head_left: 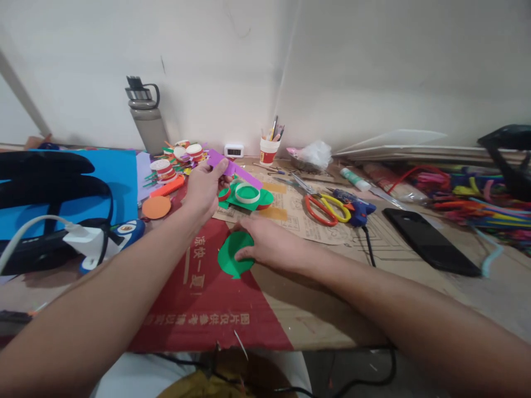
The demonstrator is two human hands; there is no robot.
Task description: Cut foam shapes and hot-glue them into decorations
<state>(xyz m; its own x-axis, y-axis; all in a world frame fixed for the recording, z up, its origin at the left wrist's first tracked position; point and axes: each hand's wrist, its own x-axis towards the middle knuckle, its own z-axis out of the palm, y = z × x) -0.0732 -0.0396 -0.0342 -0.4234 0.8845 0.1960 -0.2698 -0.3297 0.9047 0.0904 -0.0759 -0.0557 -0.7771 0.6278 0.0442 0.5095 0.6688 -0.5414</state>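
Note:
My left hand [206, 187] is closed on a purple strip [244, 176], pinched between thumb and fingers and slanting down to the right. Nearer to me, my right hand [263, 243] grips the right side of a green round paper piece [232, 257] with a small tab at its bottom, above the red part of the cardboard [199, 298]. Beyond my right hand lies a green paper shape [265, 200] with a white ring [248, 193] and a red ring [224, 194] on it. An orange disc [156, 207] lies left of my left wrist.
Red-handled scissors [321, 211], yellow-handled scissors [340, 208] and a blue glue gun [360, 212] lie right of centre, near a black phone [431, 241]. A bottle [148, 127], a pen cup [269, 151] and a small clock [234, 151] stand along the wall.

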